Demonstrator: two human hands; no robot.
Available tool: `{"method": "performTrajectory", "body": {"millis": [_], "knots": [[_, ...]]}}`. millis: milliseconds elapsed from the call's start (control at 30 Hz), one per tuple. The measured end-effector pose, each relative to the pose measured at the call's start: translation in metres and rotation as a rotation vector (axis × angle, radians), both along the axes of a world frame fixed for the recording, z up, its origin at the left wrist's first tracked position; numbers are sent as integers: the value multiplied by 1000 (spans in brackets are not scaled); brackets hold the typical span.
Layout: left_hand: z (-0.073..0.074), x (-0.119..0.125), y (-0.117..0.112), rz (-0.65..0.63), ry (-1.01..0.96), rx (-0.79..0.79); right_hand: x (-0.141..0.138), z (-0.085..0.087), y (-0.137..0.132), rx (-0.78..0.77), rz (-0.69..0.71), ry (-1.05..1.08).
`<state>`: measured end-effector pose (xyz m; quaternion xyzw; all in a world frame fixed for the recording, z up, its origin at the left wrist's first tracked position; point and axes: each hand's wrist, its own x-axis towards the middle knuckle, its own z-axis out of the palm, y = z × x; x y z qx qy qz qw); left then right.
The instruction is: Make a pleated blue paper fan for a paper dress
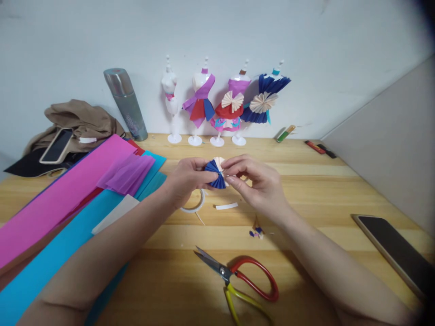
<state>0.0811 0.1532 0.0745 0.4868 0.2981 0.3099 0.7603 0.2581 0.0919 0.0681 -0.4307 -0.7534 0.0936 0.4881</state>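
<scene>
Between my two hands is a small round pleated paper rosette (214, 180), dark blue on the left and cream on the upper right. My left hand (188, 176) pinches its blue side, thumb in front. The fingertips of my right hand (256, 181) are closed on the cream side near the centre. My right fingers partly cover that edge. Below my hands lie a roll of white tape (203, 199), partly behind my left hand, and a short white strip (226, 206). Scissors (224, 272) with one red and one yellow handle lie nearer me, blades parted.
Pink paper (68, 190) and blue paper (64, 253) sheets cover the left side. Several mini mannequins (204, 81) in paper outfits line the wall beside a flask (126, 106). A phone (390, 249) lies right; paper scraps (257, 232) lie mid-table. A cap (27, 162) and brown cloth (81, 115) sit far left.
</scene>
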Motion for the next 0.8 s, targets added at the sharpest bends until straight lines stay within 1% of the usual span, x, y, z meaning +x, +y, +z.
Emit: {"method": "performTrajectory", "body": {"millis": [267, 433, 600, 667, 800], "knots": [[2, 0, -2, 14, 11, 22, 0, 0, 0, -5, -20, 5], [1, 1, -4, 63, 43, 92, -1, 1, -1, 19, -8, -4], [-2, 1, -3, 58, 10, 138, -2, 1, -3, 35, -24, -24], [-3, 0, -1, 55, 5, 132, -2, 1, -3, 40, -36, -45], [-6, -3, 1, 46, 13, 64, -3, 1, -4, 74, -42, -75]]}}
